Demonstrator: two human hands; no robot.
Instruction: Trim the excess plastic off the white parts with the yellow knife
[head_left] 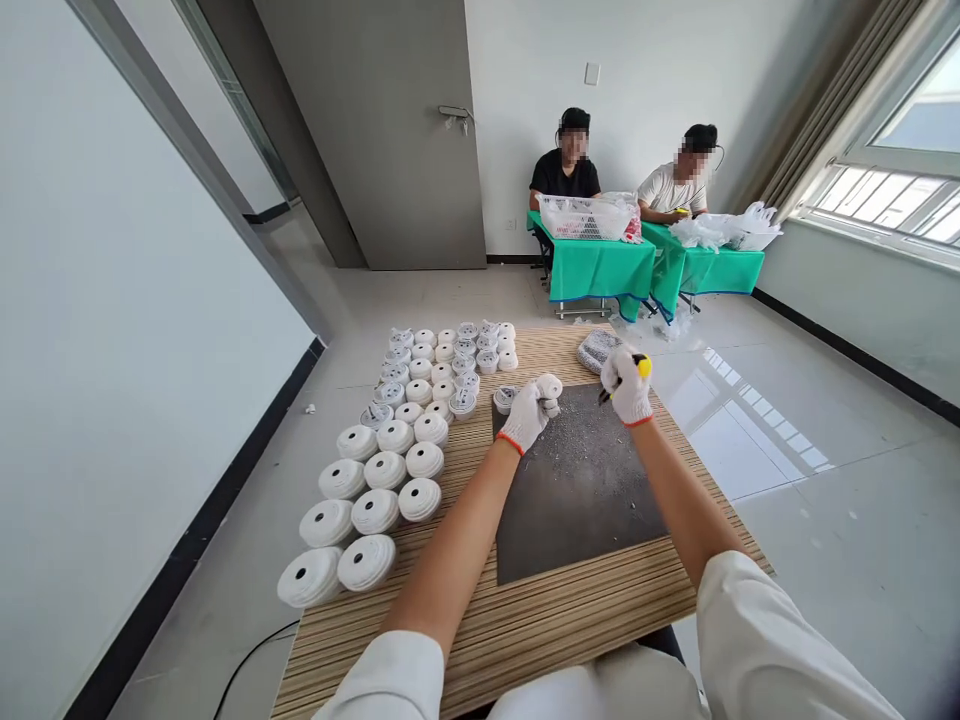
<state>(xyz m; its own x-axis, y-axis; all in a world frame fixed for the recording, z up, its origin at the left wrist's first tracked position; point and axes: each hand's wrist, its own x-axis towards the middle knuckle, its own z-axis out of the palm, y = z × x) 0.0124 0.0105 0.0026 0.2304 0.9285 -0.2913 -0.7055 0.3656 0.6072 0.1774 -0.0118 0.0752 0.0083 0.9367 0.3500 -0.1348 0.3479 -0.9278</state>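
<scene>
My left hand [527,416], in a white knit glove with an orange cuff, is closed round a small white round piece [551,385] above the dark mat [577,520]. My gloved right hand [627,386] grips a tool with a yellow-and-black handle [643,366]; its dark end points down to the left, and its exact kind is unclear. Just left of my left hand, another white round part [505,400] with grey inside sits at the mat's corner. Small pale scraps are scattered over the mat. A bunched grey cloth [598,350] lies beyond my right hand.
Rows of white round plastic pieces [385,470] with dark centre holes line the wood-grain table's [570,610] left side; farther ones show grey insides. Across the room, two people sit behind green-covered tables [600,268] bearing a white basket [581,218] and plastic bags.
</scene>
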